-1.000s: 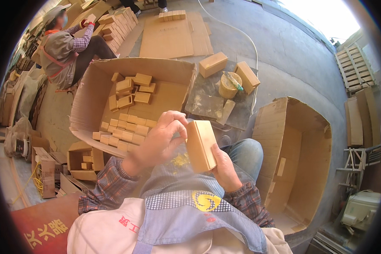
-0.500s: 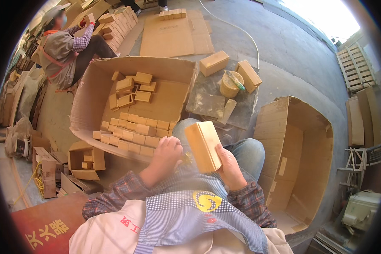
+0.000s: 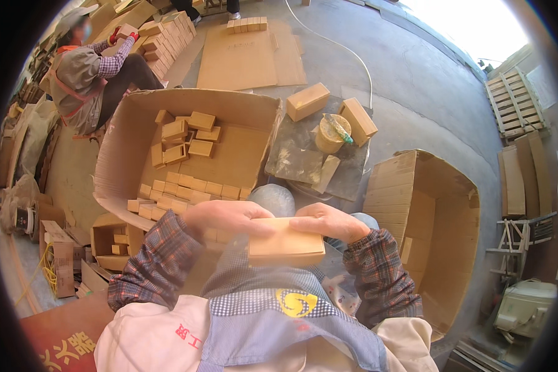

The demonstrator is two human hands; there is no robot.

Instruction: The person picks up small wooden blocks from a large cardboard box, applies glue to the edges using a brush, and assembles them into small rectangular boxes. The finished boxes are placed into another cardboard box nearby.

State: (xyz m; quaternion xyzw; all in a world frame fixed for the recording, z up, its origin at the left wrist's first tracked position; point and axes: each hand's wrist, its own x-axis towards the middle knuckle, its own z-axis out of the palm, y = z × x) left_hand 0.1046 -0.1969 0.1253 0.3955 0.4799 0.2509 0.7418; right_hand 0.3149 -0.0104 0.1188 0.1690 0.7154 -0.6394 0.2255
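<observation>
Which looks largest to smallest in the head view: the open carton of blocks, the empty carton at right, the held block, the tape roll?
1. Open carton of blocks
2. Empty carton, nearly alike, so this order is unsure
3. Held block, enlarged by nearness, gripped by left hand and right hand
4. Tape roll

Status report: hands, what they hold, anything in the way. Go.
Left hand and right hand both grip the tan block, flat over the lap. Big carton of like blocks ahead-left, open carton at right. Nothing between hands and cartons.
</observation>
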